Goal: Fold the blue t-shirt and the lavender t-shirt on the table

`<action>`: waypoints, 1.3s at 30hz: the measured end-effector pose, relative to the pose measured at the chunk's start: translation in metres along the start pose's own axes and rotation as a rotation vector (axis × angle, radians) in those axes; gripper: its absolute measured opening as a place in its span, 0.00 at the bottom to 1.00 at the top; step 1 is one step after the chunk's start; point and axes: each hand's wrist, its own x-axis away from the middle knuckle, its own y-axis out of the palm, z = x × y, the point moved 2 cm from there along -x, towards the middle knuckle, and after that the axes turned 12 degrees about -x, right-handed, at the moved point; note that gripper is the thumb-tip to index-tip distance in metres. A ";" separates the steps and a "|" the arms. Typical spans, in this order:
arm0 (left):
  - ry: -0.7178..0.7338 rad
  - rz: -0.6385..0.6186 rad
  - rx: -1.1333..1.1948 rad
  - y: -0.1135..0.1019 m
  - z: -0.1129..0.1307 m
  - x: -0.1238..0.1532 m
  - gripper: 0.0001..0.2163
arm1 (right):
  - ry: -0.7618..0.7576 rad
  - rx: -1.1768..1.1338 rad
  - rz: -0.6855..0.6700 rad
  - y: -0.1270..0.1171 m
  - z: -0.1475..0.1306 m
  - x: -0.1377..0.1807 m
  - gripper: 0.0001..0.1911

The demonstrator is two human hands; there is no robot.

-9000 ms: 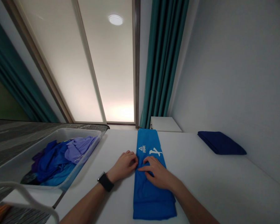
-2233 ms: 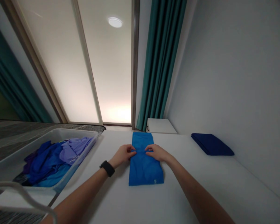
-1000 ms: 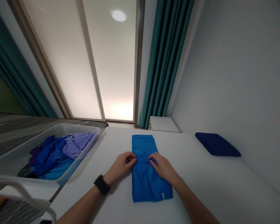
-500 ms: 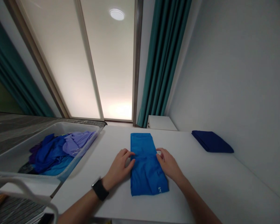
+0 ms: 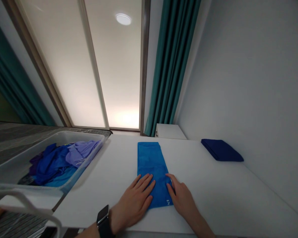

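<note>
A bright blue folded garment point(image 5: 150, 155) lies as a long strip on the white table point(image 5: 109, 185), with small white lettering near its lower right corner. My left hand point(image 5: 137, 198), below a black watch point(image 5: 103, 218) on the wrist, rests flat with its fingers stretched over the lower left part of the cloth. At the right edge of the garment, my right hand point(image 5: 181, 195) touches the fabric with thumb and forefinger apart. Part of the lower left corner is hidden under my left hand.
To the left stands a clear plastic bin point(image 5: 72, 185) with crumpled purple, blue and dark clothes point(image 5: 54, 163). A folded navy cloth point(image 5: 223, 150) lies at the right by the wall. A small white cabinet point(image 5: 171, 131) stands beyond the table's far edge.
Both hands have moved down along the garment toward me. My left hand has gone from the left edge onto the cloth and flattened out. The garment's lower part looks smoother.
</note>
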 end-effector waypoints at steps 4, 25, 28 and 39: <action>0.012 -0.010 -0.012 0.000 -0.001 0.003 0.25 | -0.009 0.072 -0.023 0.002 -0.001 0.002 0.22; 0.117 -0.069 0.163 -0.016 -0.029 -0.001 0.28 | 0.051 -0.052 0.019 0.003 0.001 0.020 0.23; -0.123 0.048 0.288 -0.016 -0.051 -0.006 0.21 | 0.090 -0.181 -0.049 -0.010 0.004 0.008 0.23; -0.450 0.078 0.552 0.002 -0.114 -0.054 0.18 | 0.054 0.098 -0.212 -0.024 -0.019 -0.075 0.14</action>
